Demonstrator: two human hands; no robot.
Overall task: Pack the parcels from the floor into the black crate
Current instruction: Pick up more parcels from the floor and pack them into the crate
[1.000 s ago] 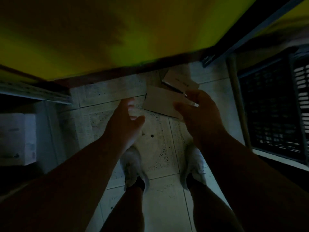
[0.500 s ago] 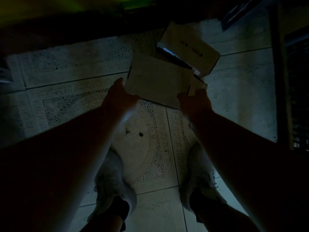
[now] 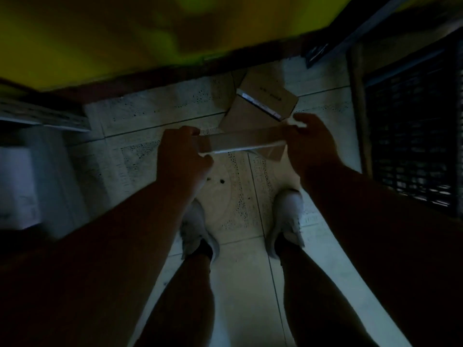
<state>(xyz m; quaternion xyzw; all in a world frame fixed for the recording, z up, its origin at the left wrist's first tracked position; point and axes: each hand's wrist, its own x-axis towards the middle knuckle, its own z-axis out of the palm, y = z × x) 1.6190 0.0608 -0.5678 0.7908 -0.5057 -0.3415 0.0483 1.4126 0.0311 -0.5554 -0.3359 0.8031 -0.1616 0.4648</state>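
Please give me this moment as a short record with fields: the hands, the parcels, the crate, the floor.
left hand: grips the left end of the held parcel
right hand: grips its right end
held parcel: flat cardboard box, between both hands, above the floor
other parcel: cardboard box on the floor behind it, near the wall
black crate: at the right, contents too dark to tell
floor: pale patterned tiles

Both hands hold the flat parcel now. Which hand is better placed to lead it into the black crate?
Right, probably. The right hand grips the parcel at the end nearer the crate, which stands on the person's right. The left hand holds the far end.
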